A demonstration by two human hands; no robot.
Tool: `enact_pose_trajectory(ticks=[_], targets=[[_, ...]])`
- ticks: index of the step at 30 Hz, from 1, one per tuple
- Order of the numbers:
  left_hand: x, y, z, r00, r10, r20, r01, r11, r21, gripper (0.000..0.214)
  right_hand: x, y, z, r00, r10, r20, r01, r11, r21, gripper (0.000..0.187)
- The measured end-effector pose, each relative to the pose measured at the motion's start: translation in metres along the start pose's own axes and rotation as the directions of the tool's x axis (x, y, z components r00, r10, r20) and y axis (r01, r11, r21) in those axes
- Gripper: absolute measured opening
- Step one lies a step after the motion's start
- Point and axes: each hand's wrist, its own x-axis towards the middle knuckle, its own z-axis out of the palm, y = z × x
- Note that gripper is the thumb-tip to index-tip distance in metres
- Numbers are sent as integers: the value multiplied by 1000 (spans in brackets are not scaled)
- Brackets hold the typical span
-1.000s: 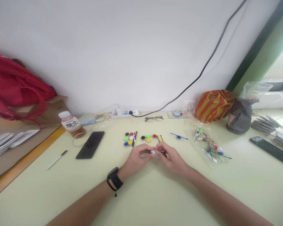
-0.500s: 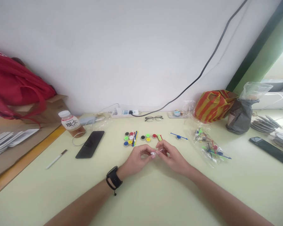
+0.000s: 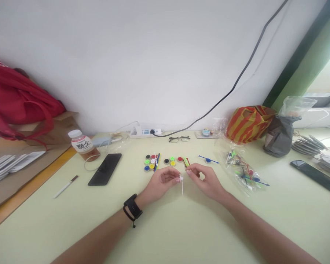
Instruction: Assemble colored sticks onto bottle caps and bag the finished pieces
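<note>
A pale-green table (image 3: pixel 165 234) carries a black rectangular phone (image 3: pixel 105 169), small round multicoloured discs (image 3: pixel 172 164), a blue arrow-tipped plastic spinner (image 3: pixel 208 160) and a clear plastic bag (image 3: pixel 246 189) of coloured pieces (image 3: pixel 250 172).

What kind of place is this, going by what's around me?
Probably an informal indoor workspace: a table against a plain wall, with a power strip at the back, a clear bag of small coloured parts to the right, and a drink bottle on the left.
</note>
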Motion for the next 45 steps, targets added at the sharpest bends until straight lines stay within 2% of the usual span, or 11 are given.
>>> enact_pose_trajectory(ticks=[3,7,10,11,13,15,20,23,39,42,45], targets=[[1,0,-2,1000,-24,-18,24,999,-32,26,-3,0,1,996,-53,70,52,999,11,28],[3,-3,-6,998,-32,-60,28,997,-75,28,-7,2,9,998,-56,36,54,998,38,57],[3,-5,-7,996,-38,-78,31,995,-95,29,-7,5,9,999,-14,45,12,999,34,24],[3,-5,-7,995,-39,-90,30,994,-102,30,-7,5,8,998,16,68,-18,999,39,20],[3,-6,-7,993,-38,-115,25,994,-109,30,-5,5,4,991,81,110,-90,993,81,45],[4,-6,-6,991,-34,-126,21,994,-104,30,-2,3,1,986,112,123,-128,982,136,52],[3,-3,-4,995,-19,-102,13,998,-58,28,1,-7,3,989,103,110,-120,979,163,25],[2,-1,-4,997,-8,-76,5,999,-37,27,0,-10,7,985,108,132,-131,976,175,19],[1,2,-1,999,-6,-41,6,1000,-5,26,-3,-8,14,972,92,216,-117,988,106,28],[-1,2,-1,998,25,-60,-21,997,79,32,-3,-7,10,971,54,231,-74,994,76,27],[-2,1,-4,982,146,-124,-91,925,369,28,1,-3,-6,995,17,101,-11,999,-52,24]])
